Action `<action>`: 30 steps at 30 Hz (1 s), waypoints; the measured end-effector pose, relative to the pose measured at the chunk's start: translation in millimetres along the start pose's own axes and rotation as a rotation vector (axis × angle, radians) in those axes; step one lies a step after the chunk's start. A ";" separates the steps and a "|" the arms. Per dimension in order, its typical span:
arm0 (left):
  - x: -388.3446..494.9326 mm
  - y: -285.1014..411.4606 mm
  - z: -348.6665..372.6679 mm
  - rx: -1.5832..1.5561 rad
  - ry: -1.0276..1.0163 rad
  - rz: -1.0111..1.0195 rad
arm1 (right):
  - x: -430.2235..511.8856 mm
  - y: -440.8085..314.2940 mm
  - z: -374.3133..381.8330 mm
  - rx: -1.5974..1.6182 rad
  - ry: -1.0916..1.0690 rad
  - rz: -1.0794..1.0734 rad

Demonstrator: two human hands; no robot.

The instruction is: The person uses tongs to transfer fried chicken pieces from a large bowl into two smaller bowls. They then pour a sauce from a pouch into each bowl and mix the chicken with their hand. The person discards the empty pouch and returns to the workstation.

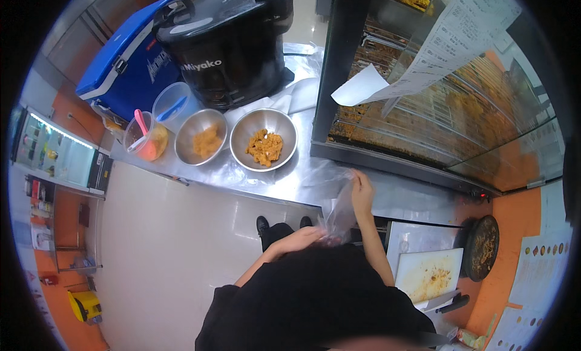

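A clear plastic bag [341, 210] stretches between my two hands in front of the steel counter [222, 180]. My right hand [363, 194] pinches its upper end near the counter's edge. Close to my body, my left hand [305, 238] grips the lower end, its fingertips partly hidden by the plastic. Beyond the bag, on the counter, stands a steel bowl [290, 149] with fried, breaded pieces [264, 147] in it. Left of it, a second steel bowl [180, 146] contains orange-brown crumbs or powder [208, 142].
Plastic tubs [156, 106] with utensils stand left of the bowls. Behind are a black Miyako rice cooker [236, 46] and a blue cooler box [131, 69]. A glass display cabinet [404, 162] borders the right. Nearby are a stained cutting board [417, 274], a knife [440, 301] and a stone mortar [484, 249].
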State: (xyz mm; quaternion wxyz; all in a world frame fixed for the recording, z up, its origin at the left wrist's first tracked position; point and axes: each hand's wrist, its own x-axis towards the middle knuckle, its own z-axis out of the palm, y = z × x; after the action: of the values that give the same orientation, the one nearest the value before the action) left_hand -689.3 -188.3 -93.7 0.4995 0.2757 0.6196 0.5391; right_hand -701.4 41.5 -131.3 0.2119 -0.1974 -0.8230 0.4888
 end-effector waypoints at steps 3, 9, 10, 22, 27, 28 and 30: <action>-16.5 -8.1 -1.7 -0.906 -0.103 0.073 | 11.9 30.9 -1.4 -0.351 -0.118 -0.222; -26.4 4.5 -24.6 -0.643 0.566 0.090 | 39.3 36.1 48.8 -0.729 -0.237 -0.115; -25.8 8.3 -28.2 -0.635 0.605 0.107 | 41.2 35.4 55.4 -0.788 -0.261 0.018; -10.6 30.3 -34.2 -0.733 0.515 0.106 | -25.9 -26.3 -8.5 0.629 -0.457 0.344; 2.0 33.0 -46.5 -0.339 0.720 0.053 | -23.3 -52.7 -20.6 0.635 -0.592 0.495; 2.9 34.3 -48.9 -0.205 0.874 0.061 | -21.5 -54.2 -21.3 0.530 -0.604 0.431; 4.5 39.0 -49.7 0.249 1.258 0.340 | -22.3 -55.8 -20.6 0.278 -0.541 0.341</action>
State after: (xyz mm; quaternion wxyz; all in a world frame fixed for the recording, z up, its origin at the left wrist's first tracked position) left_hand -744.2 -193.4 -62.4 -0.0849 0.0581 0.7985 0.5932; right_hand -678.2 19.8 -76.4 -0.0736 -0.1644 -0.7301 0.6592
